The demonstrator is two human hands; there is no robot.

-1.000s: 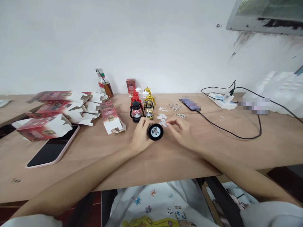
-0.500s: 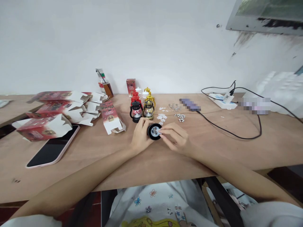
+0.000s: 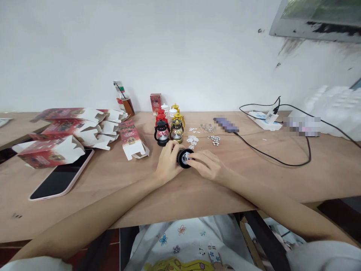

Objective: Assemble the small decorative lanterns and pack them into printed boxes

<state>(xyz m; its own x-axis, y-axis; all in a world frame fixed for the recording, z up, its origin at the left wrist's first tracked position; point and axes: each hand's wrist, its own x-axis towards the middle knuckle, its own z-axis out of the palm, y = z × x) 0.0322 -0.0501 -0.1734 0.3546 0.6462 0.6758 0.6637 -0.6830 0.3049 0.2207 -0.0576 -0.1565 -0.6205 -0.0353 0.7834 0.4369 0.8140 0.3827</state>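
Note:
My left hand (image 3: 168, 162) is closed around a small black lantern (image 3: 180, 162), whose round underside faces me. Inside its black rim, a pale recess with dark parts shows. The fingers of my right hand (image 3: 209, 164) are bent together, with their tips at this recess; anything between them is too small and hidden to make out. Just beyond my hands stand several small lanterns: a black one (image 3: 162, 133), a gold-and-black one (image 3: 176, 131), and red, white and gold ones behind. White flat pieces (image 3: 192, 140) and round button cells (image 3: 215, 140) lie in small piles nearby.
Red printed cartons (image 3: 60, 150) are heaped at the left, partly over a phone (image 3: 62, 178). Another open carton (image 3: 132, 141) lies closer in. Behind stand a bottle (image 3: 125, 103) and a small red box (image 3: 155, 103). A black cable (image 3: 270, 161) runs from a power strip (image 3: 265, 121).
My right fingertips have moved left and further into the lantern's underside. The pale piece that showed at them is now hard to see. The lantern has shifted slightly right and tilted.

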